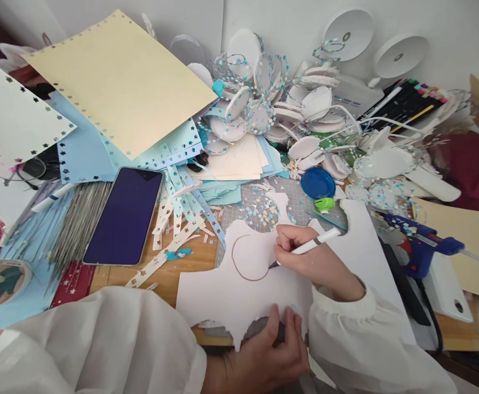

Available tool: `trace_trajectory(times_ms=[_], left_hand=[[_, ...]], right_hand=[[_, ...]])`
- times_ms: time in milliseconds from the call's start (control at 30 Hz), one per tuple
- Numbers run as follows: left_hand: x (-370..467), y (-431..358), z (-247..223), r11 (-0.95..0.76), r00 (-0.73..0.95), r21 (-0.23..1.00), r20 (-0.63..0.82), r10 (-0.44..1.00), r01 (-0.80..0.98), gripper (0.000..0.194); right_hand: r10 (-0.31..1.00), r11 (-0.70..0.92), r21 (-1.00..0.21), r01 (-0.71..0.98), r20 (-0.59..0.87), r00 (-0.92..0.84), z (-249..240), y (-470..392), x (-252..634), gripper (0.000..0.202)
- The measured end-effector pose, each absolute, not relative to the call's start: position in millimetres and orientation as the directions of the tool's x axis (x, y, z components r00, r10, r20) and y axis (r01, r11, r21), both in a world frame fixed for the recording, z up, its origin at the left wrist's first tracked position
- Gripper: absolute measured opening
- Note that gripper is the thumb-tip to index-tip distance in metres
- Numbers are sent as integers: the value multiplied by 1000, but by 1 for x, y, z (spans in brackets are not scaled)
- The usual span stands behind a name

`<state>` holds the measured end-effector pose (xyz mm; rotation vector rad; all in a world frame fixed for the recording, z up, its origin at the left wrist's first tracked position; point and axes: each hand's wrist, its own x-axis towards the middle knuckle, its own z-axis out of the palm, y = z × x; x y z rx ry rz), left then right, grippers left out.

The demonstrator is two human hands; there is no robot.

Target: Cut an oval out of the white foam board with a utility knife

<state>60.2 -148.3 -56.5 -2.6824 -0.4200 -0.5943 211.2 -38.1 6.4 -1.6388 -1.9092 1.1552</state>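
A white sheet (210, 290), which looks like foam or thick card, lies in front of me with ragged, cut-out edges. On it is a brown curved line (234, 257) forming most of a circle; its right part is hidden behind my right hand. My right hand (305, 254) is closed around a white pen (317, 241), its tip at the right side of that curve. At the sheet's near edge, my left hand (267, 350) has its thumb and curled fingers against the sheet, gripping it. Under the sheet shows a grey cutting mat (296, 205).
On the left lie a phone (124, 219), a bundle of thin wires (79, 219) and punched paper sheets (124, 82). White discs (239, 104) with confetti strings pile up behind. A blue lid (318, 183) sits beyond the sheet; a blue glue gun (423, 241) lies right.
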Motion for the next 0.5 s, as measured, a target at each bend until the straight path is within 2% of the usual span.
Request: trace_trajectory(times_ms=[500], left_hand=[[60, -148, -55, -890, 872, -283, 443, 209, 357, 27]], right_hand=[[969, -44, -796, 604, -182, -169, 4, -37, 210, 28]])
